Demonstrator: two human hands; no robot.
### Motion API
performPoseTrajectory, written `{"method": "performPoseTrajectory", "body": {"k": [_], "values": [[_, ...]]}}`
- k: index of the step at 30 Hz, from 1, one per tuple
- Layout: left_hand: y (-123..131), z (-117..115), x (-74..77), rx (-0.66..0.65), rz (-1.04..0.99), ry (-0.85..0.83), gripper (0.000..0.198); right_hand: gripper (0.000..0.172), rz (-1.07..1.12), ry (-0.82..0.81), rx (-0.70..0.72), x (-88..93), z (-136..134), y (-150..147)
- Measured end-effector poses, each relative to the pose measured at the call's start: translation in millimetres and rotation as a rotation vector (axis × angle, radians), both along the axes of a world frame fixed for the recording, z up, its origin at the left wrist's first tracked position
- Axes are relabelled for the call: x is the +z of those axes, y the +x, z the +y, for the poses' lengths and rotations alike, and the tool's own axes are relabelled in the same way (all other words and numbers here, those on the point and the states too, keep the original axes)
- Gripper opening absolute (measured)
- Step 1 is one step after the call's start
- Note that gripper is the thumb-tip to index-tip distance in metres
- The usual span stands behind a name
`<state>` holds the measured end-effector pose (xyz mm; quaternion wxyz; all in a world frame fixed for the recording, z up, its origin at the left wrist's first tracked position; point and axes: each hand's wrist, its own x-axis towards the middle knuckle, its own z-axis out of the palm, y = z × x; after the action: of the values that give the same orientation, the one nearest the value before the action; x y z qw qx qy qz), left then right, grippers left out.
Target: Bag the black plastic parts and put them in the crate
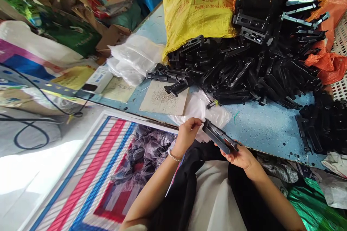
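In my right hand [237, 156] lies a long black hinged part [219, 135] with two arms, fingers wrapped round its lower end. My left hand [189, 132] is at the part's upper left end, thumb and fingertips pinched together. Whatever sits in that pinch is too small to make out. The part is held tilted above my lap, near the table's front edge. Behind it on the table, a large heap of similar black parts [244, 75] spreads out. A square board [151, 101] with many tiny bits scattered on it lies left of the heap.
A yellow woven sack [200, 11] stands behind the heap. Clear plastic bags [138, 56] lie on the blue table [260, 121]. Below, at left, a striped woven bag [89, 173] holds dark plastic-wrapped items [149, 148]. More black parts [325, 126] are piled at right.
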<state>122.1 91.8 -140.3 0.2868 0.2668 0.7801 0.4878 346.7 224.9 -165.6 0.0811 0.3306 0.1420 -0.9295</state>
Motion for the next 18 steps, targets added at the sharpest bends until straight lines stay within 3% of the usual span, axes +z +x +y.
{"method": "performPoseTrajectory", "body": {"k": [4,6,8,10,13,16,18], "values": [[6,-8,8.8,-0.217,0.708,-0.207,0.045,0.04,-0.037,-0.138,-0.043,-10.9,-2,-12],[18,-9,15.5,-0.281,0.898,-0.123,0.05,0.035,0.01,-0.22,0.001,-11.3,-3,-19],[36,-9,23.3,-0.356,0.953,0.042,0.055,0.031,0.038,-0.159,-0.018,-7.9,-5,-28],[54,-9,30.1,-0.436,0.889,0.194,0.065,0.034,0.041,0.078,-0.1,-2.9,-7,-36],[71,-7,32.0,-0.524,0.76,0.302,0.078,0.04,0.024,0.569,-0.196,3.9,-11,-41],[76,-5,26.9,-0.611,0.768,0.259,0.072,0.038,-0.039,1.128,-0.14,13.1,-12,-35],[74,-8,32.2,-0.615,0.854,0.25,0.058,0.038,-0.034,1.314,-0.022,24.8,-12,-29]]}}
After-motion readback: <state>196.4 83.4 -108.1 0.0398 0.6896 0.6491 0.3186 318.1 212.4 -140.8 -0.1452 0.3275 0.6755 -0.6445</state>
